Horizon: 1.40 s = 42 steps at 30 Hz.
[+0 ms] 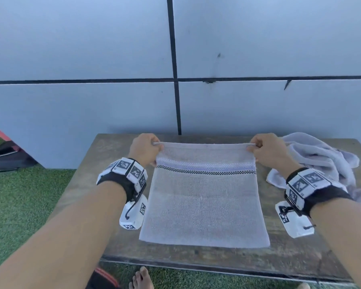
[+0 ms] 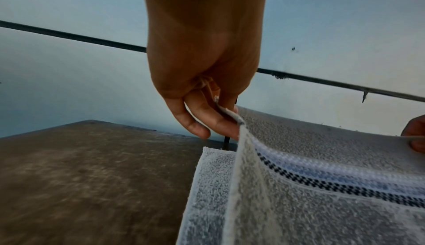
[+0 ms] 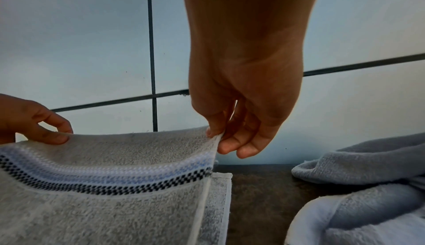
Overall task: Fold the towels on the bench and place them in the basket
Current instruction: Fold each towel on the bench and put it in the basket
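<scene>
on the wooden bench (image 1: 88, 184), set against a pale tiled wall (image 1: 81, 49), a light grey towel (image 1: 204, 207) with a blue and black checked band lies spread in the middle, its near edge flat on the wood. the left hand (image 1: 143, 150) pinches the far left corner between thumb and curled fingers, and the right hand (image 1: 268, 150) pinches the far right corner the same way; both corners are lifted clear of the bench, so the far edge hangs stretched between the hands. in the left wrist view the fingers (image 2: 202, 116) close on the hem, and a lower layer of the towel lies flat on the bench beneath the raised one. the right wrist view shows the same lower layer under the lifted corner. a second towel (image 1: 325, 161), crumpled and pale grey, lies on the right end of the bench, just beside the right hand. green artificial grass (image 1: 19, 205) covers the ground around the bench, and a bare foot (image 1: 141, 278) shows at its near edge.
</scene>
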{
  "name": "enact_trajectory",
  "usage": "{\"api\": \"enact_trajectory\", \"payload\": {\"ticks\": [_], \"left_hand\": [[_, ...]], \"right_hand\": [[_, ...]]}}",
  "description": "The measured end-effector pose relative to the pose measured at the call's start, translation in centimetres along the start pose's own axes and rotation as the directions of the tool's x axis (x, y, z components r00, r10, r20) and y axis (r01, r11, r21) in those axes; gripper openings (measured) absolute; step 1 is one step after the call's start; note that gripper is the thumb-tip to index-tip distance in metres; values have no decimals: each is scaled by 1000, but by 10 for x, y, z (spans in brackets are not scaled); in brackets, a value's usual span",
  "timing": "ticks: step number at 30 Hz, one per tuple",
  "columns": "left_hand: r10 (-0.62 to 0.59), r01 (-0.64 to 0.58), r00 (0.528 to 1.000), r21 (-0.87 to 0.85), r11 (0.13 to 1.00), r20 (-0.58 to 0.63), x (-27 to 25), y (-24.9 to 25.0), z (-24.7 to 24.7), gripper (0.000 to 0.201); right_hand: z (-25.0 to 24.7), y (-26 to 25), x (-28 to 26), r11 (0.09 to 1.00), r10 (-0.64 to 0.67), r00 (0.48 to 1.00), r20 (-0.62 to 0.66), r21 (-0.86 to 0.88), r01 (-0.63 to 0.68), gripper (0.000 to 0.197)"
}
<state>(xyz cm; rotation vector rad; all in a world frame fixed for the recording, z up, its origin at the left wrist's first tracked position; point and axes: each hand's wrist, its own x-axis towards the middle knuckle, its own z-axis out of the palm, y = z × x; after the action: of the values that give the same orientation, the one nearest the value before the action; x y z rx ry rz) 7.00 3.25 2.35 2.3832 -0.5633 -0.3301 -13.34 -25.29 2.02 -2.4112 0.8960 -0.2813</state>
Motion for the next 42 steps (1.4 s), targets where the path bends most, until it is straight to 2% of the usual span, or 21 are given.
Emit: {"api": "enact_trajectory", "payload": {"ticks": [5,9,16,19,22,26,29,33,38,42], "left_hand": [[-48,55,997,102,993,-67,40,-5,22,11],[-80,90,995,165,982,-63,58,-14,38,10],[88,-75,995,225,971,-50,57,-25,54,20],[145,-144,989,254,957,15,51,-21,53,28],[148,-156,988,260,953,48,35,-19,56,32],[116,-106,993,259,960,-23,7,-28,61,37],[86,-71,995,273,959,-41,-20,-29,61,39],[47,-29,998,308,951,-49,-53,-34,60,39],[24,-13,999,333,943,-29,-89,-34,58,32],[12,-8,1000,306,952,-11,-106,-39,55,44]], "right_hand": [[22,4,33,999,45,999,-13,-28,-45,11],[46,14,55,994,88,995,49,-75,-84,24],[64,24,62,991,-6,998,63,-132,15,15],[67,26,60,986,-18,995,102,-166,35,17],[67,25,47,986,-5,992,125,-167,26,20],[67,26,16,986,23,994,111,-164,-4,20],[70,27,-11,985,19,996,85,-174,-4,28],[69,24,-52,985,-31,999,34,-168,37,24],[67,21,-94,971,-71,996,48,-224,80,18],[65,22,-117,971,-45,995,89,-228,64,13]]}}
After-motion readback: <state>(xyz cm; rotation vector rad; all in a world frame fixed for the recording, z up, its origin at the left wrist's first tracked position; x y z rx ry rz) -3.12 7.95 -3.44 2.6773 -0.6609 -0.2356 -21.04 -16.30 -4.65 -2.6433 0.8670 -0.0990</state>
